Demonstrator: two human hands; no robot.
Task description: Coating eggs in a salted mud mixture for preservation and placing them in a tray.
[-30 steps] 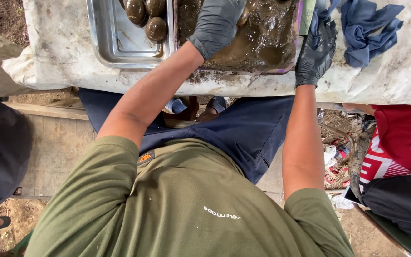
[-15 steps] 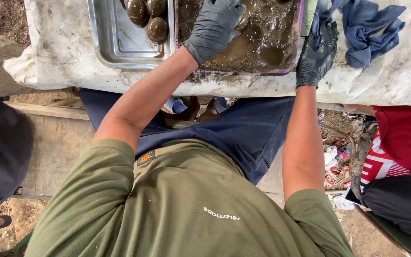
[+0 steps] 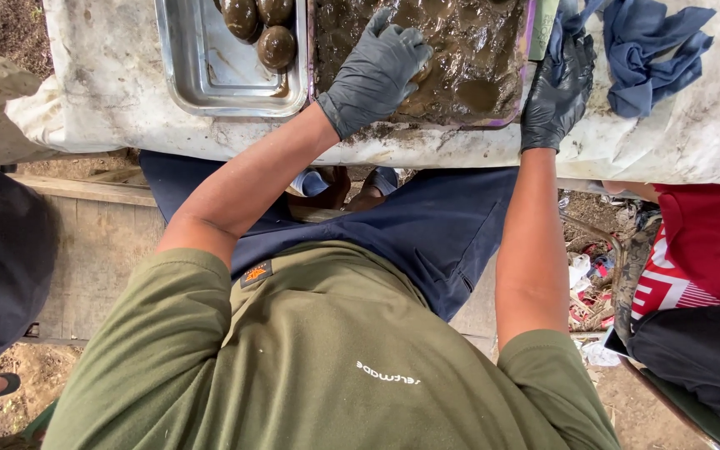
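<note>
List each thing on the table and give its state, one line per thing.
left hand: gloved, fingers curled, pressed down into the mud
right hand: gloved, resting on the mud tray's right edge
mud tray: full of wet brown mud
steel tray: holds three mud-coated balls
blue cloth: crumpled

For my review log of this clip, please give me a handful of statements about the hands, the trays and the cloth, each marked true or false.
1. Both hands wear dark gloves. True: left hand, right hand.
2. The left hand rests in the mud tray. True.
3. The metal tray holds nothing. False: several mud-coated round lumps lie at its far end.
4. The blue cloth lies left of the metal tray. False: it lies to the right, beyond the right hand.
5. The right hand is pressed into the mud. False: it grips the tray's right edge.
</note>
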